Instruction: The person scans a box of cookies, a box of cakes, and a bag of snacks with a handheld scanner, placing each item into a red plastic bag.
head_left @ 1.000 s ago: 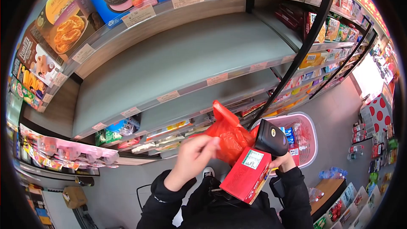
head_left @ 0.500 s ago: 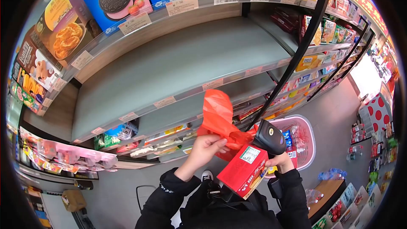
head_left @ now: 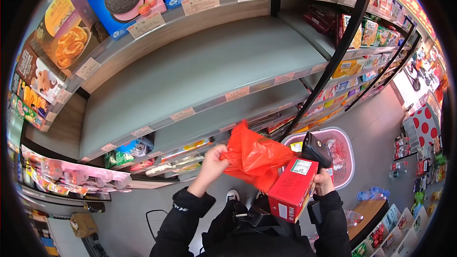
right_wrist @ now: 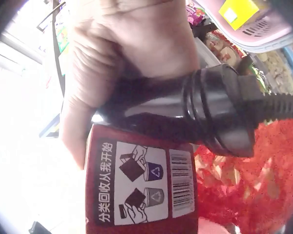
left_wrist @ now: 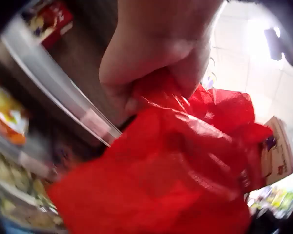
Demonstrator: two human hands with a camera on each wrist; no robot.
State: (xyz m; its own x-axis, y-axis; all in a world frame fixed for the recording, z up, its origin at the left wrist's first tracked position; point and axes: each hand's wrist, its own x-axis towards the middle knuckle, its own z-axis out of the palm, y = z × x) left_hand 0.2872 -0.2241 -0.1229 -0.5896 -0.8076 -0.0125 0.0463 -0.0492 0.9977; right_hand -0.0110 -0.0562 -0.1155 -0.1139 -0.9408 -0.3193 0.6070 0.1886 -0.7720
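In the head view the left hand (head_left: 213,165) pinches one end of a crumpled red plastic bag (head_left: 257,158), whose other end lies against a red box (head_left: 291,189) and a black handheld scanner (head_left: 316,150). The left wrist view has the fingers of that hand (left_wrist: 154,63) curled round the bunched bag (left_wrist: 156,180). My right hand (head_left: 324,182) holds the scanner and the box together. Up close in the right wrist view, the hand (right_wrist: 132,48) wraps the dark scanner handle (right_wrist: 156,107), and the box (right_wrist: 141,185) with a barcode sits beneath it.
A pink basket (head_left: 351,162) with packaged items stands on the floor behind the scanner. Shelving (head_left: 204,62) spans the front, with cookie boxes (head_left: 124,0) at upper left. A wooden stand (head_left: 369,216) and bottles (head_left: 373,193) are at right.
My left hand has moved left and slightly up, stretching the bag sideways; the bag's raised upper end has come down. The box and scanner have shifted a little to the right.
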